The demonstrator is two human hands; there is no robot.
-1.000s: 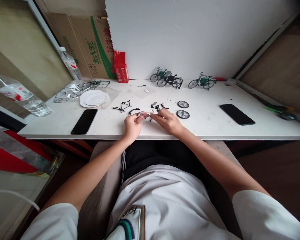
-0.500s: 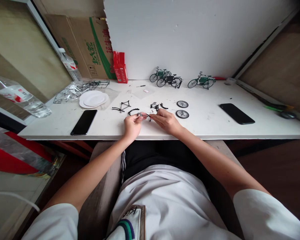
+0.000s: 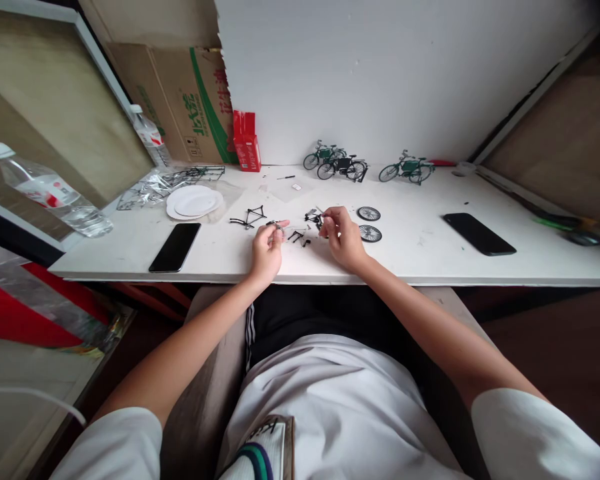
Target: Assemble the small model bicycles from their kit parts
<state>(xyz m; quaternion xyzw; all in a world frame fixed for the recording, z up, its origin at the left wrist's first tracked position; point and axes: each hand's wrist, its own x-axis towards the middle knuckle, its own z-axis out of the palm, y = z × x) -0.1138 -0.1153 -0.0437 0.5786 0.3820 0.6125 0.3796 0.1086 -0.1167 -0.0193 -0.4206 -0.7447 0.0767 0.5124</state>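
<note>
My left hand point(image 3: 267, 250) pinches a small metallic part point(image 3: 279, 228) above the white table. My right hand point(image 3: 344, 239) has its fingers curled over some small black parts point(image 3: 313, 217); whatever is between its fingertips is too small to make out. Between the hands lie more small dark pieces point(image 3: 298, 237). A black bicycle frame point(image 3: 250, 217) rests beyond my left hand. Two spoked wheels, one farther back point(image 3: 369, 213) and one nearer point(image 3: 371, 233), lie flat just right of my right hand.
Three model bicycles stand at the back, one black point(image 3: 342, 168), one green at right point(image 3: 407, 168). A phone point(image 3: 175, 247) and white discs point(image 3: 194, 201) are at left, a black phone-like object point(image 3: 479, 234) at right. Bottles point(image 3: 55, 197), a red box point(image 3: 247, 143) and sprues point(image 3: 195, 175) stand farther left.
My right hand has moved away from the part in my left hand, up and to the right. The small dark pieces between the hands are now uncovered. The whole view has shifted slightly.
</note>
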